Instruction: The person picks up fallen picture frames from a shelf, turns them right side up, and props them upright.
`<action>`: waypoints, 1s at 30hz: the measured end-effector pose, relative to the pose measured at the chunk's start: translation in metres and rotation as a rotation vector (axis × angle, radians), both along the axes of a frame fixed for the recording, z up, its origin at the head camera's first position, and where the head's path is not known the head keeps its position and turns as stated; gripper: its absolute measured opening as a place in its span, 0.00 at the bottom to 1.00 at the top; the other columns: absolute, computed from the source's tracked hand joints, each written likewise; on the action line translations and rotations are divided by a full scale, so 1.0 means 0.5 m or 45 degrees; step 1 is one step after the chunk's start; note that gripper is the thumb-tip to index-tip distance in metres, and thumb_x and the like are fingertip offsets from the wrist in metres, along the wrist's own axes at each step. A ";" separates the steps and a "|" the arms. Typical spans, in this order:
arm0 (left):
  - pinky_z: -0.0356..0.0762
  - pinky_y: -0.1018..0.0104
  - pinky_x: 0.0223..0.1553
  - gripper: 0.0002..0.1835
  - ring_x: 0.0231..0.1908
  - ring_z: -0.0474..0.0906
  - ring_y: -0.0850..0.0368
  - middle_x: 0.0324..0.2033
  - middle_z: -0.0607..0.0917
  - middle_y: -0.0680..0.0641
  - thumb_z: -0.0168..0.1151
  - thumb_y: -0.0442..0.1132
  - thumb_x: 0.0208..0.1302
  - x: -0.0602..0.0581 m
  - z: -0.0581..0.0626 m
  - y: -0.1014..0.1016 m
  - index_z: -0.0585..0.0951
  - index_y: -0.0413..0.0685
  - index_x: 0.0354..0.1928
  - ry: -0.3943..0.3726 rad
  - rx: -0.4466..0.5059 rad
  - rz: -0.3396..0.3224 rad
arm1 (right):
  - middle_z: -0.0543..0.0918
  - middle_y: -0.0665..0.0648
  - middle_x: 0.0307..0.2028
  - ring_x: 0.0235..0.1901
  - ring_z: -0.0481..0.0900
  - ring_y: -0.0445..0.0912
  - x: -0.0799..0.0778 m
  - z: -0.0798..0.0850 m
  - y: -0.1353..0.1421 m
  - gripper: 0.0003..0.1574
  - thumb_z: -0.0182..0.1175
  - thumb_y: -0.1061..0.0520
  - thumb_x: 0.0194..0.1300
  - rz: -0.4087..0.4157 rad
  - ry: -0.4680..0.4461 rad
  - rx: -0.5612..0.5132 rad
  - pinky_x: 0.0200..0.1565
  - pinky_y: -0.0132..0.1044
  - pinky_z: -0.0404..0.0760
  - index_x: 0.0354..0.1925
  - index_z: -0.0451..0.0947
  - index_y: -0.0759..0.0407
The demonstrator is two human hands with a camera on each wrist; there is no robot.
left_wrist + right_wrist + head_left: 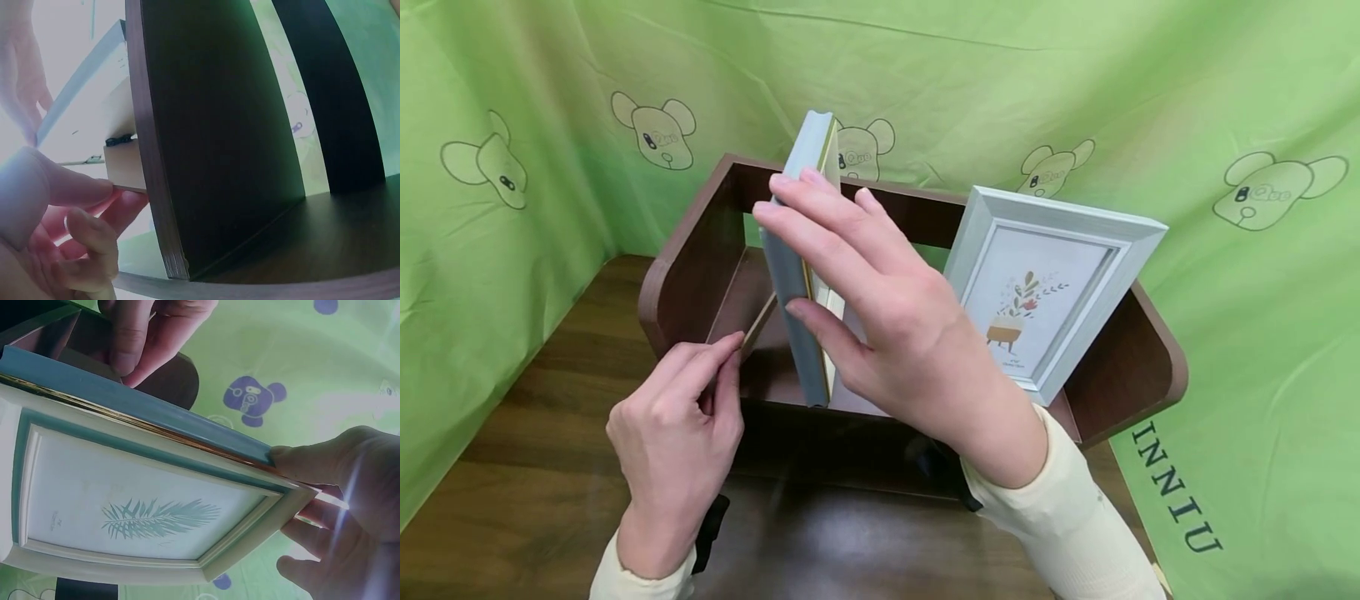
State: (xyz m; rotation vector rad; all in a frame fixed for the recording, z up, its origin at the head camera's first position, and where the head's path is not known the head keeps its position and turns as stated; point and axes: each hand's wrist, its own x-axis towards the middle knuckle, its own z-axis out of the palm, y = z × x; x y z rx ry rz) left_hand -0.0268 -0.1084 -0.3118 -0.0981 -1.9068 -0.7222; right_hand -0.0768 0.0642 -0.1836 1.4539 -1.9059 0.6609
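Observation:
A picture frame [805, 358] with a blue side edge and gold trim stands upright on the brown shelf [696, 242], seen almost edge-on. In the right wrist view its front shows a leaf print [159, 522] inside a pale border. My right hand [902, 321] holds this frame by its edge, thumb on the blue side and fingers spread farther up. Behind the frame, my left hand [677, 421] pinches the end of a thin tan support flap [760, 323] between thumb and fingers. The flap [125, 165] sticks out from the frame's back in the left wrist view.
A second, pale picture frame [1052, 292] with a plant print leans at the shelf's right side. The shelf has raised side walls and a back rail, and stands on a wooden table [550, 375]. Green printed cloth [925, 67] hangs behind and beside it.

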 end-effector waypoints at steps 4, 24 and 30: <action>0.61 0.66 0.14 0.08 0.15 0.69 0.64 0.25 0.84 0.55 0.64 0.33 0.61 0.000 -0.003 -0.001 0.89 0.49 0.38 0.010 -0.009 0.027 | 0.70 0.60 0.66 0.71 0.59 0.45 -0.004 0.001 -0.010 0.32 0.63 0.68 0.62 0.008 0.006 0.030 0.70 0.50 0.54 0.64 0.70 0.66; 0.58 0.64 0.11 0.08 0.14 0.73 0.59 0.25 0.85 0.54 0.64 0.32 0.61 0.001 -0.011 -0.007 0.89 0.49 0.38 -0.002 -0.018 0.054 | 0.63 0.58 0.71 0.73 0.53 0.45 -0.011 0.005 -0.028 0.39 0.65 0.69 0.59 0.027 0.001 0.124 0.70 0.53 0.51 0.68 0.66 0.65; 0.61 0.61 0.12 0.09 0.17 0.77 0.57 0.26 0.86 0.54 0.65 0.32 0.61 0.002 -0.014 -0.011 0.89 0.49 0.40 -0.001 -0.018 0.041 | 0.63 0.63 0.71 0.73 0.54 0.48 -0.008 0.007 -0.029 0.39 0.67 0.61 0.62 0.096 -0.067 0.062 0.71 0.53 0.49 0.67 0.65 0.71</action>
